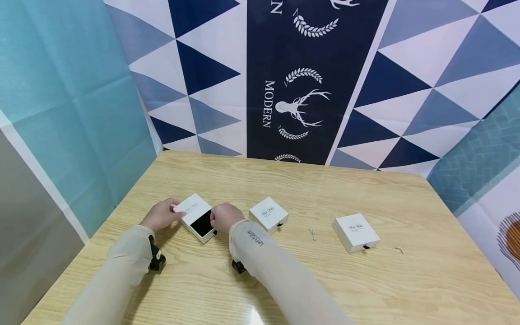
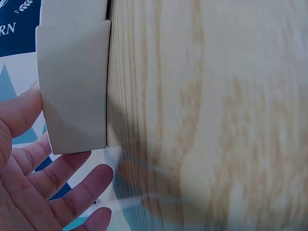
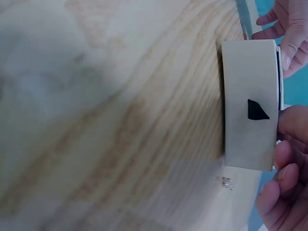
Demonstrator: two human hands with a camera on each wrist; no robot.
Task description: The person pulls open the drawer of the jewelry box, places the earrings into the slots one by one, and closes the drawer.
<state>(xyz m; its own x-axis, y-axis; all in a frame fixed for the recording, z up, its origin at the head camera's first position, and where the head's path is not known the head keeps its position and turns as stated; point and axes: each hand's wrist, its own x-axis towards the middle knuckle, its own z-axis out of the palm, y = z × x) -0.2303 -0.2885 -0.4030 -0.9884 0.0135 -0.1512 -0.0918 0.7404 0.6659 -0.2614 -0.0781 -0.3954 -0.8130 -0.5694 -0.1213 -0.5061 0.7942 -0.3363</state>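
A white drawer-style gift box (image 1: 194, 205) with printed lettering lies at the left of the table, its inner tray (image 1: 199, 235) slid partly out and showing a black lining. My left hand (image 1: 160, 215) grips the sleeve's far-left end, thumb on one face and fingers round the end. Over the tray's right side is my right hand (image 1: 225, 216), fingers curled, fingertips right at the tray's edge. In the right wrist view a black pull tab (image 3: 257, 109) sticks out of the tray front, beside the curled right fingers (image 3: 286, 178). I cannot tell whether they pinch anything small.
Another closed white box (image 1: 269, 213) stands just right of my right hand, and a third closed box (image 1: 355, 232) farther right. Small pale jewellery pieces (image 1: 312, 233) lie between them; another small piece (image 1: 400, 250) lies at the right. A patterned cloth backs the wooden table (image 1: 317, 289).
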